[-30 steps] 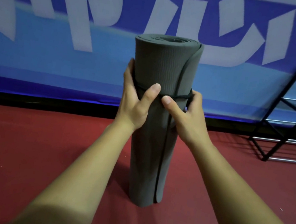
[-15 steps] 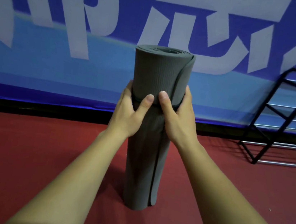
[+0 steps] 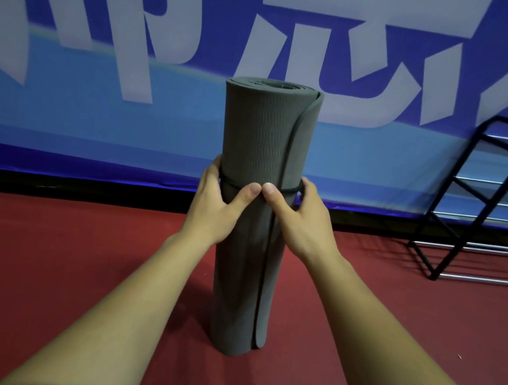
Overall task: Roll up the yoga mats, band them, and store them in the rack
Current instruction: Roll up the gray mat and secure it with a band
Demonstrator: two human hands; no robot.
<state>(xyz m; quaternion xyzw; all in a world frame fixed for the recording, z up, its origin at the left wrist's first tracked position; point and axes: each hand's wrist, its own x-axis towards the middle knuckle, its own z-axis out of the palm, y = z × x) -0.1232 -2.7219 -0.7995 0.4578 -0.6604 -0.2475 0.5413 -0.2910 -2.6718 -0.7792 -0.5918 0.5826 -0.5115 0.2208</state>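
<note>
Fingers of the left hand (image 3: 216, 210) curl round the left side of the mat (image 3: 262, 135) and pass out of sight behind it; only the thumb lies on the front. The mat stands upright on the red floor (image 3: 45, 245) between both hands, rolled, its loose edge running down the front just under the right thumb. A thin dark band (image 3: 290, 190) circles the roll at thumb height; it shows at each side but is covered in the middle, where the two thumb tips meet and press on it. The right hand (image 3: 302, 223) grips the right side the same way, its fingers mostly hidden behind the roll, one fingertip showing at the band. Well off to the right of that hand stands a black rack (image 3: 484, 203), cut off by the frame edge. Both forearms are cut off at the bottom. Compared with half a second ago, hands and band sit a little lower on the roll, and the thumbs, then apart, now touch.
</note>
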